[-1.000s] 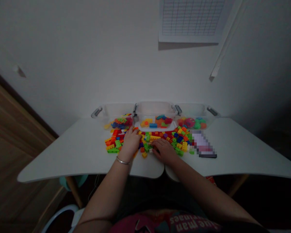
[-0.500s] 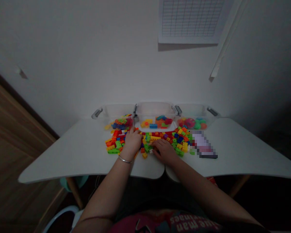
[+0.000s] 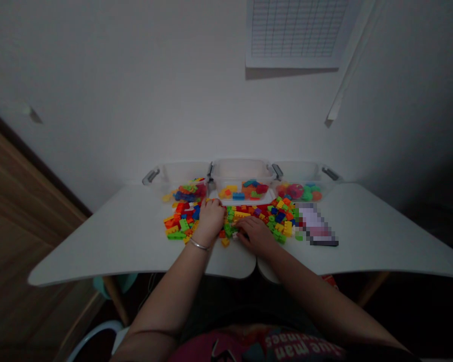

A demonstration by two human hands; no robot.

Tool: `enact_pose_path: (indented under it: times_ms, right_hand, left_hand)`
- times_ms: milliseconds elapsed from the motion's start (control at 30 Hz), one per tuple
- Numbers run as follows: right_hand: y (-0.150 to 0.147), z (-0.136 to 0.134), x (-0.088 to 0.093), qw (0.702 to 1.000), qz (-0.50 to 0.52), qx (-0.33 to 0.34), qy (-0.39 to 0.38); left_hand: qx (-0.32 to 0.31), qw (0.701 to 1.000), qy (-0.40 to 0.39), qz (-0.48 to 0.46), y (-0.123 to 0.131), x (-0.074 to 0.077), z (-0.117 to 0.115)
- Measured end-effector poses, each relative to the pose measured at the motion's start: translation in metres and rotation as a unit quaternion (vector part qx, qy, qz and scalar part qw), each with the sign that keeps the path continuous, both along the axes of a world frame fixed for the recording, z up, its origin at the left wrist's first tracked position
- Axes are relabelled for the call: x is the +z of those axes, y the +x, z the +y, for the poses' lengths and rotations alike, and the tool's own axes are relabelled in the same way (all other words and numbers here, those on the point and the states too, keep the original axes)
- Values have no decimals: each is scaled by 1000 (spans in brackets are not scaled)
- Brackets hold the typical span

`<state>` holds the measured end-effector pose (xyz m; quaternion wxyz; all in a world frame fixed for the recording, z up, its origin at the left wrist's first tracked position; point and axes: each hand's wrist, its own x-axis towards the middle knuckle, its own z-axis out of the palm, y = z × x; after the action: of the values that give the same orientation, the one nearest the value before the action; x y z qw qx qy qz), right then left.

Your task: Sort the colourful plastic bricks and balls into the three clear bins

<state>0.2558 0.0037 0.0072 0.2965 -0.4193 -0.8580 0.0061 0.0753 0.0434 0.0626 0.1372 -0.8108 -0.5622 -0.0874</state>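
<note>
A heap of small plastic building bricks [image 3: 272, 216] in red, yellow, green, blue and orange lies spread on the white table [image 3: 128, 241]. My left hand [image 3: 210, 220], with a thin bracelet at the wrist, rests palm down on the heap's middle, its fingers curled onto bricks near the centre bin. My right hand [image 3: 255, 234] lies on the front of the heap beside green bricks, its fingers bent down among them. What either hand grips is hidden under the fingers.
Three clear plastic bins stand in a row at the back by the wall: left bin [image 3: 173, 177], centre bin [image 3: 241, 171], right bin [image 3: 305, 173], each with some coloured pieces. A blurred flat object [image 3: 317, 226] lies right of the heap.
My left hand has shifted a little to the right and forward over the bricks, toward the centre bin. My right hand has stayed in place.
</note>
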Motion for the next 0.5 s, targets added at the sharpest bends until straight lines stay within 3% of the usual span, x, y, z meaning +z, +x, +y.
enact_pose_path:
  times_ms: [500]
  right_hand:
    - [1, 1, -1, 1000, -3, 1, -2]
  left_hand:
    - [-48, 998, -2, 48, 4, 10, 7]
